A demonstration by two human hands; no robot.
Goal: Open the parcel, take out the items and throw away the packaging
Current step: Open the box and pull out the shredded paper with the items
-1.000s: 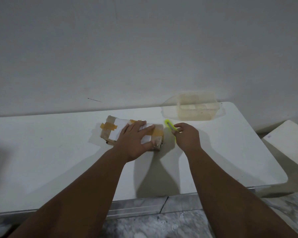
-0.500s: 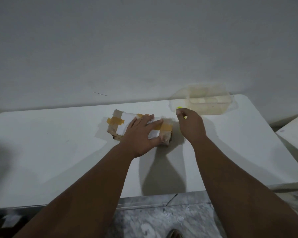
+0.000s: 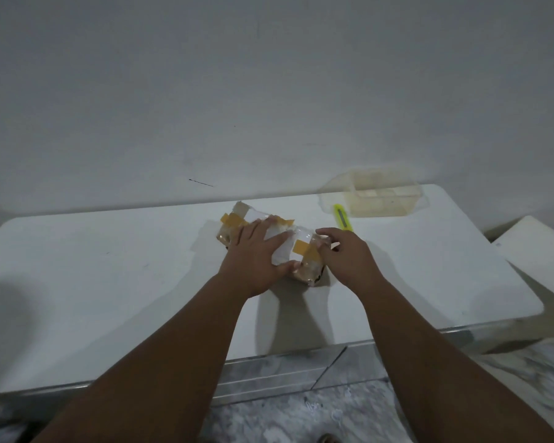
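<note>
A small brown parcel (image 3: 288,247) with a white label and yellow tape strips lies on the white table (image 3: 109,282). My left hand (image 3: 256,260) presses flat on its top, fingers spread. My right hand (image 3: 346,257) grips the parcel's right end with curled fingers. A yellow-green utility knife (image 3: 343,217) lies on the table just behind my right hand, untouched.
A clear plastic container (image 3: 381,196) stands at the back right of the table against the white wall. A white board (image 3: 538,251) lies beyond the table's right edge. Marble floor shows below the front edge.
My right hand has let go of the yellow-green knife, which now lies on the table, and has moved left onto the parcel's right end. My left hand stays on the parcel.
</note>
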